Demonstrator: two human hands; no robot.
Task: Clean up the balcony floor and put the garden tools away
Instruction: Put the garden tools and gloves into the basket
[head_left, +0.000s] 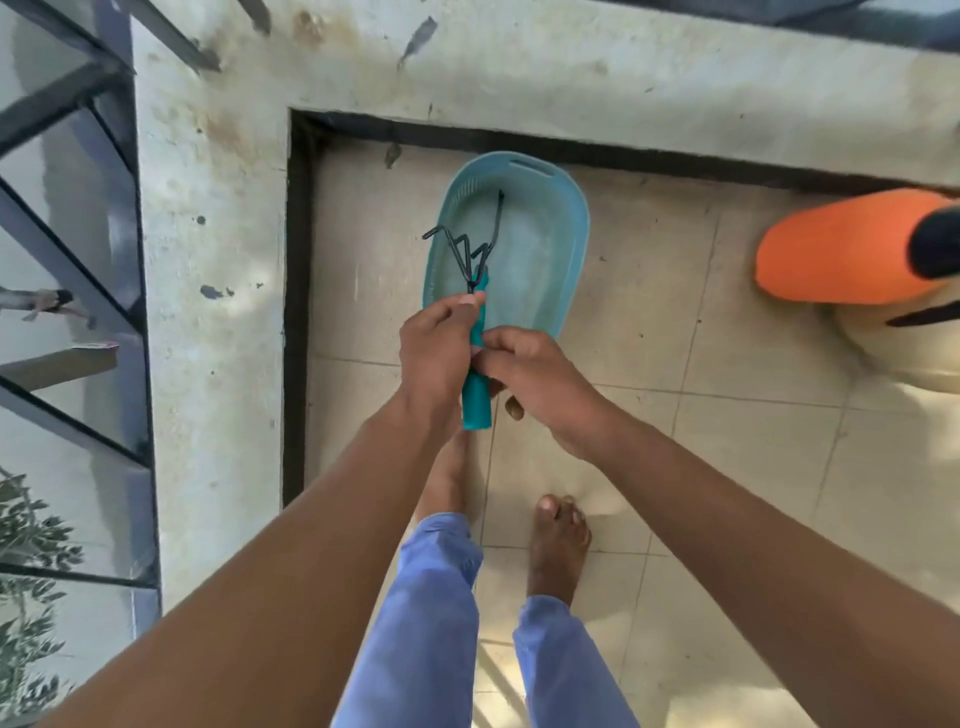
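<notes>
The hand rake (475, 332), teal-handled with dark bent tines, is held above the near end of the teal basket (563, 218), which sits on the tiled floor (727, 467) in the corner by the ledge (218, 260); the left hand (436, 353) grips the upper handle, thumb near the tines; the right hand (530, 379) pinches it mid-handle; the basket looks otherwise bare, so stowing seems barely begun; an orange-topped container (841, 249) stands at the right; bare feet below.

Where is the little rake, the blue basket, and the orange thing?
rake (476, 400): head view, on its teal handle below the hands.
basket (566, 218): head view, on its right rim.
orange thing (841, 249): head view, on its orange top.
</notes>
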